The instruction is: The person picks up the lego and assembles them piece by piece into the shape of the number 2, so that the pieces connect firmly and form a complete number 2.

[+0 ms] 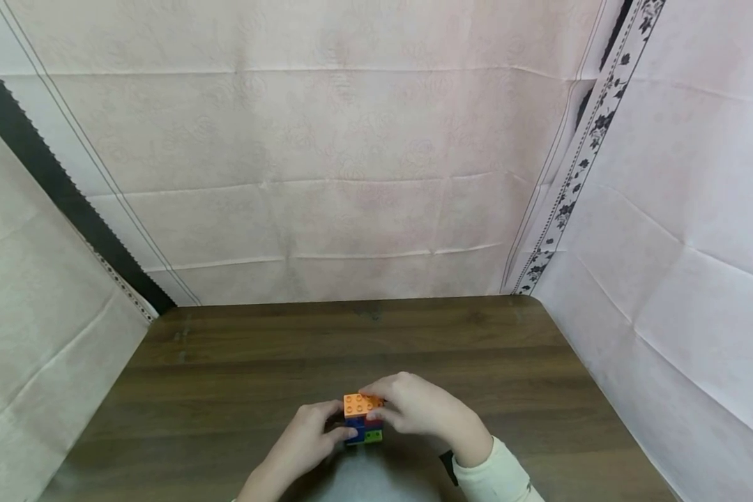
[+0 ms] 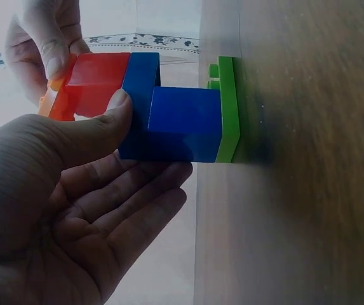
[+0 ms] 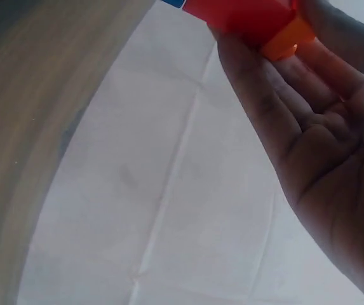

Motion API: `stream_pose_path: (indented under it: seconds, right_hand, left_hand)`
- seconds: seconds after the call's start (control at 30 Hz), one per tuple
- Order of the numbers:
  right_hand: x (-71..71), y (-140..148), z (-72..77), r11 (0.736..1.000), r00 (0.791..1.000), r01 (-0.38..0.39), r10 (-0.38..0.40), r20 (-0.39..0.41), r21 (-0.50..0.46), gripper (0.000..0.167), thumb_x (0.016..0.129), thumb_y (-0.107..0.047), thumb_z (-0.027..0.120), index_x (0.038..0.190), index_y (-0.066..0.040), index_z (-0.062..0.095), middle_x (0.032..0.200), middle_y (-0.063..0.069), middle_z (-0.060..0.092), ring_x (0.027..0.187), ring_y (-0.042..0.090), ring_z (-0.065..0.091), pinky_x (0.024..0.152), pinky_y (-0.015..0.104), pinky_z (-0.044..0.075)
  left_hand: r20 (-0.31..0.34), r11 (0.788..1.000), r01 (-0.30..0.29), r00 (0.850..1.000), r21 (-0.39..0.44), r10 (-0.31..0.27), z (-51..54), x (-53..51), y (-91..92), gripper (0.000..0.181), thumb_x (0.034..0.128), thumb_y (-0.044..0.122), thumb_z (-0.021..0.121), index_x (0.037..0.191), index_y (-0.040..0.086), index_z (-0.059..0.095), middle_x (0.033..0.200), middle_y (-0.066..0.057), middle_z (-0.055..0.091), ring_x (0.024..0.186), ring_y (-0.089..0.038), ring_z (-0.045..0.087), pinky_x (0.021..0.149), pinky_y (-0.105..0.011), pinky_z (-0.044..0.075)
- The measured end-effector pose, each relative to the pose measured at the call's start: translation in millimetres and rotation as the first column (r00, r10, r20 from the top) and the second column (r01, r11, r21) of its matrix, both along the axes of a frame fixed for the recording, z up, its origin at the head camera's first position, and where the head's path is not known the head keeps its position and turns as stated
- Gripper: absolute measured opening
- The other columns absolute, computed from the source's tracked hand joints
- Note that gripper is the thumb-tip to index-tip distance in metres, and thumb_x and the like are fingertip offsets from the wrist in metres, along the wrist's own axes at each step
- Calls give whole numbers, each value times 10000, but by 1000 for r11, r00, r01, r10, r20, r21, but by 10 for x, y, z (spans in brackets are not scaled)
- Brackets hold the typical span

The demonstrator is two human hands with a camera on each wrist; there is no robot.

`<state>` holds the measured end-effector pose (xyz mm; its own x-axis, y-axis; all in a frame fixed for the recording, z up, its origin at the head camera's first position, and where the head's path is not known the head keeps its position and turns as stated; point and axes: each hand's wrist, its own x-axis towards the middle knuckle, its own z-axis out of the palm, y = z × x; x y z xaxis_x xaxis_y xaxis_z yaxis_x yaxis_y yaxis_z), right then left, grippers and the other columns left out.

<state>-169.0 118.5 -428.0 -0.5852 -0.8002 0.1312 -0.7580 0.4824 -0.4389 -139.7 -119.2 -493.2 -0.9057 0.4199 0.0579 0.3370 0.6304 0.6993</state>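
A small tower of toy building bricks stands upright on the wooden table near its front. Its green plate is lowest, with a blue brick above, then another blue brick, a red brick and a studded orange brick on top. My left hand holds the blue part from the left, thumb on the near side and fingers behind. From the right, my right hand pinches the orange brick at the top, its fingers also beside the red one. My fingers partly hide the tower's sides.
The brown wooden table extends beyond the hands to a back edge. Pale creased cloth hangs behind it and along both sides, with a floral border strip at the right corner.
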Motion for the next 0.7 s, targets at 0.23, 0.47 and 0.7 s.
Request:
stream_pose_path:
  seconds: [0.23,0.47,0.7]
  right_hand:
    - [-25,13,-47,998,999,-42,41,-33,-37,319,1006,-211,647,1296,-79,656,1188,14,699,1016,25,637,840,168,515]
    - [-55,23,-89,997,998,-49,47,-43,-52,346,1014,-262,635,1307,-81,657,1216,16,698,1048,32,643,853,177,517]
    - [-58,25,-87,997,998,-50,48,-36,-56,357,1014,-268,634,1313,-76,655,1227,16,697,1054,23,642,859,170,514]
  left_hand:
    - [-17,1000,-3,1000,1,3,-13,1,4,255,900,327,773,1084,163,706,984,68,715,890,-69,664,751,-318,563]
    - [0,1000,-5,1000,-3,5,-4,3,-2,292,907,333,765,1127,151,704,1012,54,718,902,-74,664,761,-337,569]
    - [-2,1000,-8,1000,-10,8,-6,-2,-2,303,897,337,775,1125,150,704,1010,51,719,903,-86,667,764,-349,570]
